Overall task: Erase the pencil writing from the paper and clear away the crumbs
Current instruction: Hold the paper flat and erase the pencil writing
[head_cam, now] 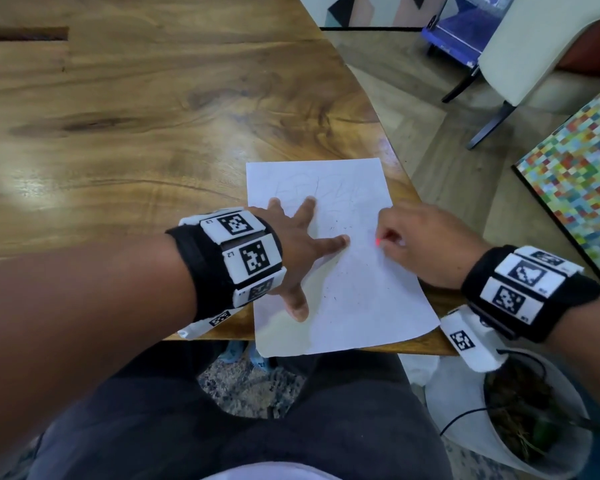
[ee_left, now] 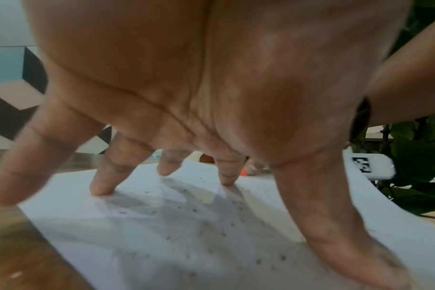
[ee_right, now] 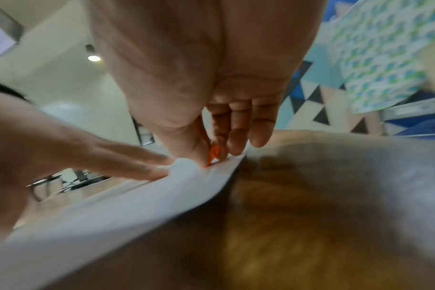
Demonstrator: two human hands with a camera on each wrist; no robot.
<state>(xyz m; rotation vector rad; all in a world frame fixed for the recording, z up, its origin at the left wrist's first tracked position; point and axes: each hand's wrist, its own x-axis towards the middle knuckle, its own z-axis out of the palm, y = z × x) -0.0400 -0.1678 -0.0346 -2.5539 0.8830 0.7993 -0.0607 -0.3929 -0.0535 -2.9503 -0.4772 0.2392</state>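
A white sheet of paper (head_cam: 354,289) lies at the near right corner of the wooden table (head_cam: 146,133), its near edge hanging over. Faint pencil lines (head_cam: 312,188) remain near its far end, and dark eraser crumbs (head_cam: 336,289) speckle its middle; the crumbs (ee_left: 206,225) show under my left palm too. My left hand (head_cam: 302,251) spreads straight fingers and presses the paper (ee_left: 162,245) flat. My right hand (head_cam: 413,244) pinches a small orange-red eraser (head_cam: 378,242) against the paper's right side; in the right wrist view the eraser (ee_right: 214,154) sits between thumb and fingers on the paper (ee_right: 112,212).
The table's right edge (head_cam: 406,174) runs just beyond the paper. A white pot with a plant (head_cam: 520,410) stands on the floor at my right. A chair (head_cam: 534,64) and a colourful patterned panel (head_cam: 575,174) are further right. My lap is below the table.
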